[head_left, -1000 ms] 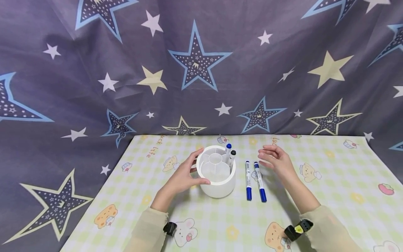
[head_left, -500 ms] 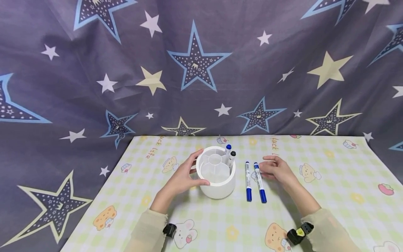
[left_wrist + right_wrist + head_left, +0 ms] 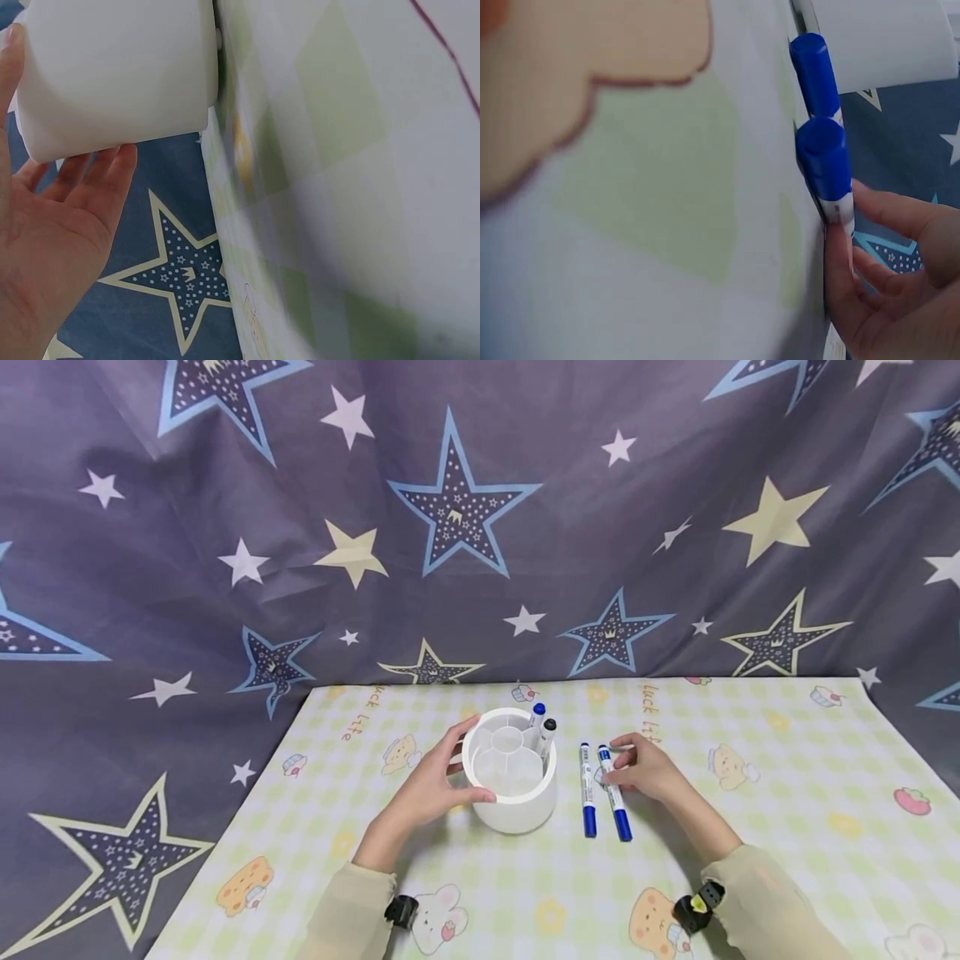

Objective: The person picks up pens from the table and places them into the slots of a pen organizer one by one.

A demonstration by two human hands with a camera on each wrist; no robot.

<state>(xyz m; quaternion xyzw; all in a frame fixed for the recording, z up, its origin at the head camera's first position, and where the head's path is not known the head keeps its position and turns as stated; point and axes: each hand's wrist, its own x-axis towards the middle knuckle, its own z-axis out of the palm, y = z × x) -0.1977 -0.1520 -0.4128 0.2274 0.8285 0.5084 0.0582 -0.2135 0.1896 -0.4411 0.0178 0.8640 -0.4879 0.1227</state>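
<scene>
A white round pen holder [image 3: 517,814] with inner compartments stands on the table. My left hand [image 3: 433,785] holds its left side, thumb at the front of the rim and fingers round the back; in the left wrist view the left hand [image 3: 67,225] lies against the smooth wall. One blue-capped marker [image 3: 537,714] and one black-capped marker [image 3: 548,737] stand in its right compartments. Two blue whiteboard markers lie side by side to the right. My right hand [image 3: 647,768] pinches the right-hand marker [image 3: 825,157] between thumb and fingers, while the left-hand marker [image 3: 587,789] lies untouched.
A checked tablecloth [image 3: 810,885] with cartoon prints covers the table. Behind the table's far edge hangs a dark star-patterned curtain [image 3: 570,552]. Black camera straps sit at both wrists, such as the right strap [image 3: 693,910].
My right hand has lowered and moved left onto the right-hand marker, its fingers closing on it. The left hand stays on the pen holder. The head view has shifted slightly.
</scene>
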